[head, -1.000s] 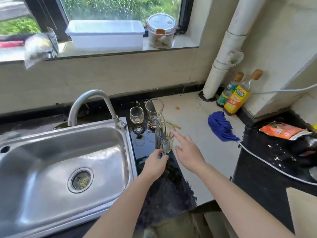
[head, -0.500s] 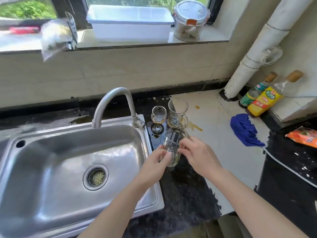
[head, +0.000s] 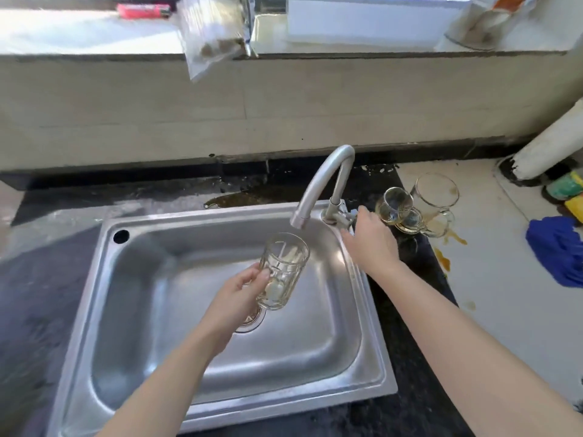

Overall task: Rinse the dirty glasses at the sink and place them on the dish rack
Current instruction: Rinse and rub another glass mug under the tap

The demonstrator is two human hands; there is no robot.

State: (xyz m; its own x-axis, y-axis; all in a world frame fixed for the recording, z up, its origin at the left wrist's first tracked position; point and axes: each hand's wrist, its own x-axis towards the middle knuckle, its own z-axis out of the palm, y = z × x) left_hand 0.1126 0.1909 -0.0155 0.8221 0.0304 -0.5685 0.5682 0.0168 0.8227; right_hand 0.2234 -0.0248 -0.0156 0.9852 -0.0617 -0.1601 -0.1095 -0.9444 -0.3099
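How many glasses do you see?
3: a ribbed glass in the left hand below the faucet; a small stemmed glass and a handled glass on the counter.

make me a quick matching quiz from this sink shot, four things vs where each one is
Things:
1. ribbed clear glass mug
2. small stemmed glass
3. crumpled blue cloth
4. small pink plastic object

Places:
a. on the windowsill
b. in the left hand, over the steel sink
c. on the pale counter, far right
d. just right of the curved steel tap

Pairs: 1-b, 2-d, 3-c, 4-a

drain: half behind left hand, glass | jar: cut by top edge | bottles: cut right
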